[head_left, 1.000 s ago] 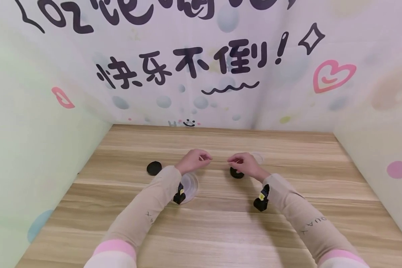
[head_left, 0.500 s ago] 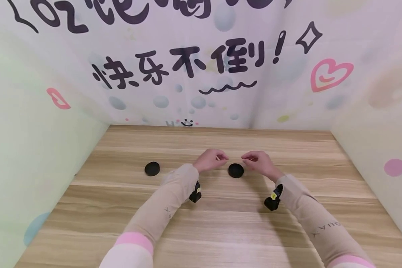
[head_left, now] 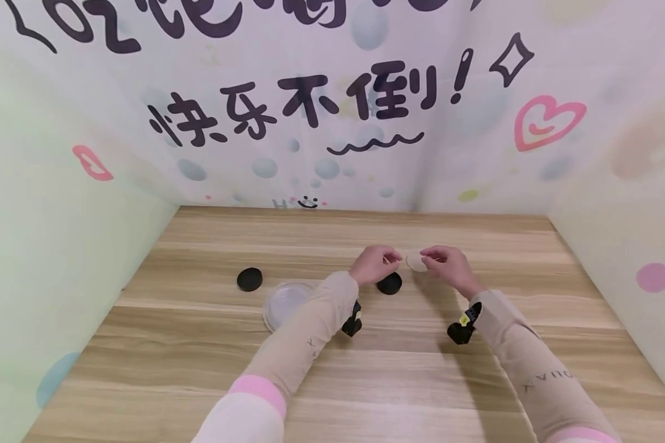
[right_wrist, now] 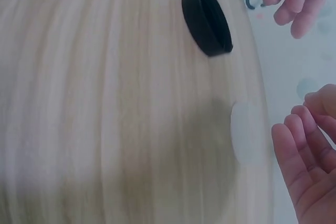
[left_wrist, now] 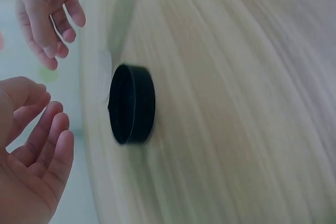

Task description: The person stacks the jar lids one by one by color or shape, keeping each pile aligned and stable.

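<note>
My left hand [head_left: 375,264] is just above and left of a shallow black round lid [head_left: 390,283], its fingers loosely bent with nothing between them. In the left wrist view that lid [left_wrist: 139,103] lies apart from the fingers. My right hand [head_left: 447,266] hovers by a thin whitish, see-through disc [head_left: 416,261]; its fingertips overlap the disc's edge in the head view. The right wrist view shows the disc [right_wrist: 247,134] lying on the table, with a gap to the relaxed fingers [right_wrist: 294,156]. Both hands hold nothing.
A clear round plastic container [head_left: 284,303] stands left of the middle, partly covered by my left forearm. Farther left lies a second black lid [head_left: 250,279]. A printed white sheet [head_left: 288,123] rises behind the wooden table [head_left: 366,381], with pale walls on both sides.
Both hands have moved to the right, past the middle black lid. The whitish disc shows again beside the right hand, and the left forearm uncovers more of the clear container. The lids stay put.
</note>
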